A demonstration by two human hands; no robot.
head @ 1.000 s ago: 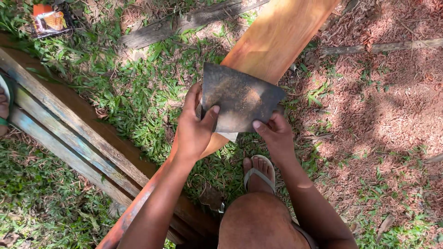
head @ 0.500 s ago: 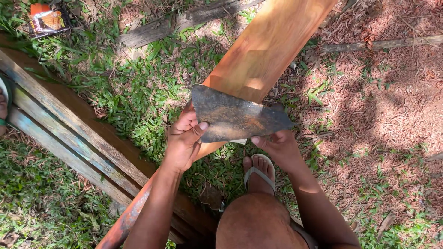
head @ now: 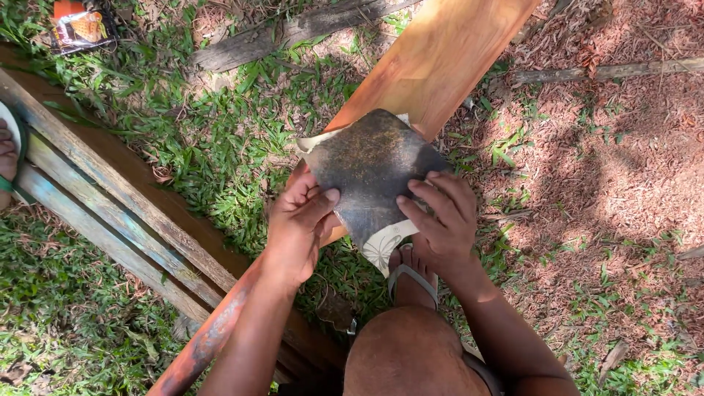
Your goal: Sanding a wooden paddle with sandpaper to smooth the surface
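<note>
A: What are the hands doing?

B: Both grip one dark, worn sheet of sandpaper point(head: 370, 172). The left hand point(head: 297, 227) pinches its near left edge, thumb on top; the right hand point(head: 440, 220) lies with fingers spread on its near right edge. The hands are apart, each clamped on the sheet.

A: Where is the sheet?

B: Above the near stretch of the orange-brown plank point(head: 440, 62), which runs from the top edge of the view down towards the bottom left. Whether it touches the wood I cannot tell.

A: Any change from half a second ago?

B: Yes. Then it was tilted, showing a thin wedge with a sharp left corner. Now it faces up, broader and flatter, and a pale patterned backing shows at its near corner. The right fingers have come further onto the top.

A: And around them?

B: A foot in a grey sandal point(head: 412, 275) just under the right hand, a knee point(head: 407, 352) at the bottom edge. Left of the plank, weathered boards point(head: 110, 213) lie on grass point(head: 220, 139); reddish wood litter point(head: 609, 169) lies to the right.

A: What is unclear?

B: The plank's middle is hidden by sheet and left forearm. An orange packet point(head: 79, 26) at the top left corner and a second sandalled foot point(head: 9, 158) at the left edge are cut off
</note>
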